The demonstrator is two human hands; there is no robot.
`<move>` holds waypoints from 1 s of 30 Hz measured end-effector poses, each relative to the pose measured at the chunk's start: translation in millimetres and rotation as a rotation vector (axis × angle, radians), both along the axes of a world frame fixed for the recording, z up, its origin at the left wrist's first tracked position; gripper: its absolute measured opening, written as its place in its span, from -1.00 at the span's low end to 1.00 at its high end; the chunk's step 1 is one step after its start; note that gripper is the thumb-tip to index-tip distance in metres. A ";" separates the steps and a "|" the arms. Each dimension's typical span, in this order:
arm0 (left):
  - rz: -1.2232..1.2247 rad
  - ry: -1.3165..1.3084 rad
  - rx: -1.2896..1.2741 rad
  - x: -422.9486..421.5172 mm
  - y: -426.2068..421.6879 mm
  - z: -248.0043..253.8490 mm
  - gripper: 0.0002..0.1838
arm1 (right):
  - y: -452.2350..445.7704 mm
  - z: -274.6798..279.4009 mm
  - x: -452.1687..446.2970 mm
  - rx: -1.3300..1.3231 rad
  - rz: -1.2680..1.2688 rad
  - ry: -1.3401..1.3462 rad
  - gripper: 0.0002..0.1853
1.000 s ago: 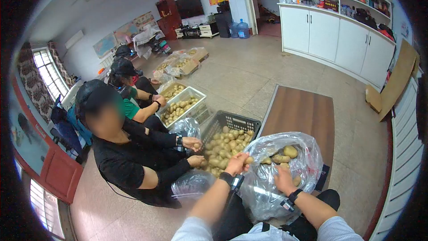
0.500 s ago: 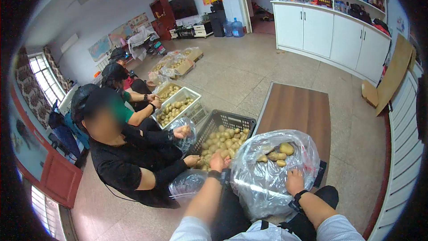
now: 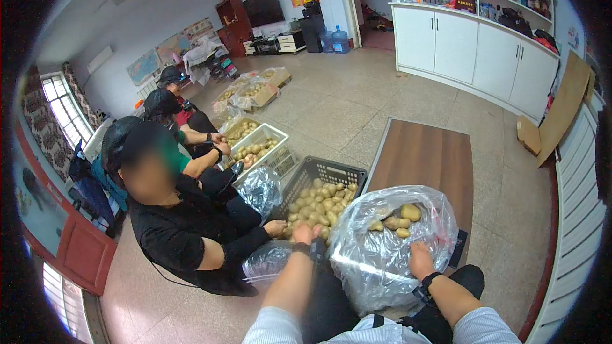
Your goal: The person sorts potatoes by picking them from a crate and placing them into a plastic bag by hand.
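Observation:
My left hand [image 3: 306, 234] reaches down to the near edge of the pile of potatoes [image 3: 322, 200] in a dark grey plastic crate [image 3: 306, 167]. Its fingers are partly hidden among the potatoes, so I cannot make out whether it holds one. A clear plastic bag [image 3: 363, 261] stands wide open at my knees, with several potatoes [image 3: 398, 223] of different sizes inside. Closed on the near right part of this bag is my right hand [image 3: 421, 260], its fingers curled against the plastic.
On my left a person in black [image 3: 185, 236] also has a hand [image 3: 275, 228] at the crate. Beyond are a white crate [image 3: 280, 146] of potatoes and more people. A brown wooden tabletop [image 3: 424, 153] lies ahead, with white cabinets [image 3: 456, 44] farther back.
My left hand has shifted slightly left over the potatoes. The neighbouring person's far hand has moved away from the crate, up and to the left. My right hand stays on the bag.

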State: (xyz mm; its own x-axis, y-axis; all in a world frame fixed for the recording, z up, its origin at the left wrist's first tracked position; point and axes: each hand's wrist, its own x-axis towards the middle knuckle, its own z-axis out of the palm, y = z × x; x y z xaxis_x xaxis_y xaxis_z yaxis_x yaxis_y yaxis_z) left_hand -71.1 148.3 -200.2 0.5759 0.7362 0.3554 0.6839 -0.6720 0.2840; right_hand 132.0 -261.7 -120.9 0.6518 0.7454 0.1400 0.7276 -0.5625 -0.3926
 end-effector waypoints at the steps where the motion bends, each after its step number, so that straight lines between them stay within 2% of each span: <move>1: -0.015 -0.030 0.076 0.3 3.4 -5.6 -0.52 | 1.5 -0.1 0.9 0.002 -0.011 0.069 -0.68; 3: -0.028 -0.064 0.161 -0.1 4.3 -7.2 -0.48 | 2.9 2.1 -0.1 0.015 -0.012 0.092 -0.68; 8: 0.011 -0.028 0.064 1.8 15.4 -27.6 -0.52 | 1.0 -9.7 -1.3 0.165 0.026 0.055 -0.66; 11: 0.044 -0.022 0.112 -2.4 -9.3 12.9 -0.55 | -0.4 -2.4 -3.6 0.180 -0.012 0.110 -0.67; 13: 0.008 -0.021 0.131 -6.0 -14.3 25.8 -0.54 | -1.9 -2.1 -2.2 0.082 0.046 0.048 -0.66; 14: -0.028 -0.020 0.150 -7.1 -11.8 21.6 -0.53 | -2.1 0.6 -3.5 0.083 0.046 0.048 -0.66; 15: -0.029 -0.020 0.151 -5.5 -8.6 17.4 -0.53 | -2.4 3.0 -5.5 0.114 -0.021 0.156 -0.66; 17: 0.044 0.278 0.081 -1.0 -4.8 16.4 -0.50 | -2.1 4.8 -6.5 0.144 -0.090 0.267 -0.65; 21: 0.079 0.413 -0.104 -0.6 -12.4 44.5 -0.50 | -1.1 4.1 -8.1 0.109 -0.183 0.307 -0.61; 23: -0.012 0.334 0.064 -0.8 -25.9 64.7 -0.51 | 1.6 8.4 -8.8 0.093 -0.189 0.329 -0.60; 24: -0.092 0.402 -0.016 4.9 -22.0 63.8 -0.61 | 2.8 11.0 -10.1 0.097 -0.202 0.338 -0.58; 25: -0.013 -0.196 -0.576 8.0 -27.2 59.0 -0.68 | 3.3 12.4 -12.8 0.100 -0.216 0.346 -0.57; 27: 0.092 -0.824 -1.107 16.0 -46.4 80.6 -0.73 | 4.0 3.7 -15.1 0.117 -0.215 0.326 -0.55; 29: 0.276 -0.963 -1.206 24.5 -54.6 103.8 -0.72 | 4.5 6.9 -18.3 0.113 -0.238 0.340 -0.51; 30: 0.286 -0.964 -1.208 26.6 -58.7 109.8 -0.72 | 5.7 8.7 -18.5 0.105 -0.234 0.342 -0.51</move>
State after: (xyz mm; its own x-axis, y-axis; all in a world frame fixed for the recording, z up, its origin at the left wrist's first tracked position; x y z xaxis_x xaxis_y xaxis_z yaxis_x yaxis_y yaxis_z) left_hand -44.6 89.6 -90.4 0.2860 0.8864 -0.3640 -0.0052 0.3813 0.9244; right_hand 113.4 -256.1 -112.2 0.8236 0.5653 -0.0463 0.4030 -0.6407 -0.6535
